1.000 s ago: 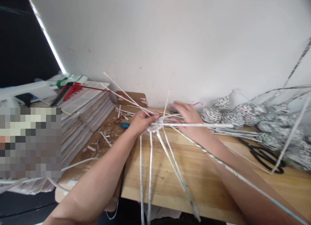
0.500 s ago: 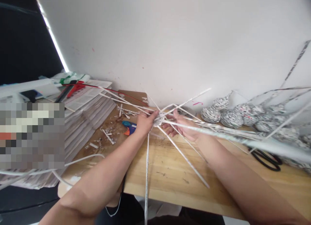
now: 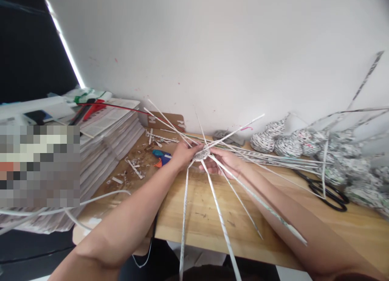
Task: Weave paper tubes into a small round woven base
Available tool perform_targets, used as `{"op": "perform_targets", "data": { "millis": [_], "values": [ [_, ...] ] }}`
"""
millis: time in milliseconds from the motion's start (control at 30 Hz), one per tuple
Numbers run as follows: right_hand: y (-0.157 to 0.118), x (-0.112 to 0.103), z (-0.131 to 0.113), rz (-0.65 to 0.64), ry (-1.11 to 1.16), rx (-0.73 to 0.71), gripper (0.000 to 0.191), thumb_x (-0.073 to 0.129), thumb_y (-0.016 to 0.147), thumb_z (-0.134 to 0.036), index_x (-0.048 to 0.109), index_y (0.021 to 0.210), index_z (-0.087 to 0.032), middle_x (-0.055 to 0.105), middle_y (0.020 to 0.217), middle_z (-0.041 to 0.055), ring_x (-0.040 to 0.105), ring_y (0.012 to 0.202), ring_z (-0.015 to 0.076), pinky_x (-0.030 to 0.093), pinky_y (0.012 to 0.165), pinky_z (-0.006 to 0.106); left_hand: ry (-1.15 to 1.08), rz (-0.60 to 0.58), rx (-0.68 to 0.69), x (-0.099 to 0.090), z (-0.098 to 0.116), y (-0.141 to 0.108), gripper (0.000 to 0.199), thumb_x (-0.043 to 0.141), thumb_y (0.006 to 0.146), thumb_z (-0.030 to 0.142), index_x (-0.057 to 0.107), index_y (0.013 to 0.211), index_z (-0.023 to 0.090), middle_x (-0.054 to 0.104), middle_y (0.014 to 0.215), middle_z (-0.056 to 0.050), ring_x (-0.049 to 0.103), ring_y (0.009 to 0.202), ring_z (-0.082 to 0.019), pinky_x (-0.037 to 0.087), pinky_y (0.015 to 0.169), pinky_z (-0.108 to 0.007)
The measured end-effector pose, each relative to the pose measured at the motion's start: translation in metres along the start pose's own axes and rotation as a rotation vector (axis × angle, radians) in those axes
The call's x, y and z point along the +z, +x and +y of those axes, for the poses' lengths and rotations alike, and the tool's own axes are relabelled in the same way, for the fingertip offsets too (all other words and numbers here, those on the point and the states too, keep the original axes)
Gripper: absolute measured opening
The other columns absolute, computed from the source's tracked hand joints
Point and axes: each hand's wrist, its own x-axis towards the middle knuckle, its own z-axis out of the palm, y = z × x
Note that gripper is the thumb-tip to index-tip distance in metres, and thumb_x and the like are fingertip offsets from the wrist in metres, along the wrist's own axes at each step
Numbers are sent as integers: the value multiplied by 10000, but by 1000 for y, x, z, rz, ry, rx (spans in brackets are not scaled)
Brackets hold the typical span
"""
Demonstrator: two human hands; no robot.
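Note:
A small woven paper disc is held above the wooden table, with long rolled paper strips radiating from it on all sides. My left hand pinches the disc's left edge between thumb and fingers. At the right edge, my right hand has its thumb on top and its fingers curled beneath, closed on the disc and the base of a strip. One strip passes over my right forearm; two others hang toward the table's front edge.
Woven paper shapes line the wall at right, near black scissors. Loose paper sticks lie behind my right hand. A blue glue gun, paper scraps and a newspaper stack are at left.
The disc and its strips have turned: a front strip swung left toward my body, and the long right strip dropped onto my right forearm. The strips at upper left shifted right.

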Motion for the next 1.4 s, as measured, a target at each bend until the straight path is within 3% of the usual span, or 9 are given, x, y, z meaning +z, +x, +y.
{"op": "perform_targets", "data": {
  "millis": [133,300,400,567,733,900,1133,1267,1400],
  "values": [
    [-1,-2,-1,-10,19,13,389,375,1013,-384,611,1168,-117,744,826,107,734,608,191,567,431,218,-108,-7,-55,-1,2,1,340,834,622,392,745,825,134,729,700,-39,633,593,-163,493,611,-281],
    [-5,10,13,-299,175,113,695,313,925,-709,570,1175,-114,716,1037,198,729,958,286,620,755,443,-183,63,-36,5,8,-1,376,850,592,414,734,823,142,714,673,-17,618,573,-153,499,604,-282],
    [-5,19,21,-368,228,153,673,331,921,-700,574,1157,-118,714,1047,204,719,977,294,619,749,449,-216,100,-60,7,9,-3,377,859,578,411,723,814,151,692,638,1,600,543,-140,488,574,-270],
    [1,15,16,-136,288,68,411,333,998,-377,610,1107,-93,740,852,152,739,735,202,554,441,187,-173,118,-63,3,5,-2,388,861,573,413,731,820,143,704,682,-19,611,575,-142,486,579,-260],
    [-1,8,6,-65,246,110,347,348,976,-286,620,1061,-87,741,804,133,704,571,149,471,334,136,-161,75,-80,2,3,-2,412,839,610,444,719,863,142,666,638,0,549,490,-112,423,470,-227],
    [-3,4,9,5,-102,81,263,453,911,-248,640,1030,-108,732,736,82,716,524,187,400,270,152,-120,79,-70,5,8,-7,403,818,646,463,700,874,153,660,674,4,551,509,-105,410,436,-202],
    [5,-5,16,166,-331,-153,313,669,835,-381,633,1068,-175,697,657,24,650,430,158,329,252,144,-61,-14,-168,9,15,-11,460,750,670,567,658,913,188,650,667,12,555,494,-124,408,414,-216],
    [8,-4,19,207,-388,-232,438,782,741,-423,652,1084,-185,707,693,19,624,458,136,407,308,177,-18,-54,-181,10,13,-11,443,744,672,568,644,901,203,647,674,15,556,502,-127,421,429,-220],
    [13,-8,22,257,-447,-379,410,742,758,-515,693,941,-151,695,700,35,586,486,122,418,360,204,22,-31,-138,10,10,-9,451,764,655,564,634,879,196,625,644,21,524,470,-117,405,422,-218]
  ]
}}
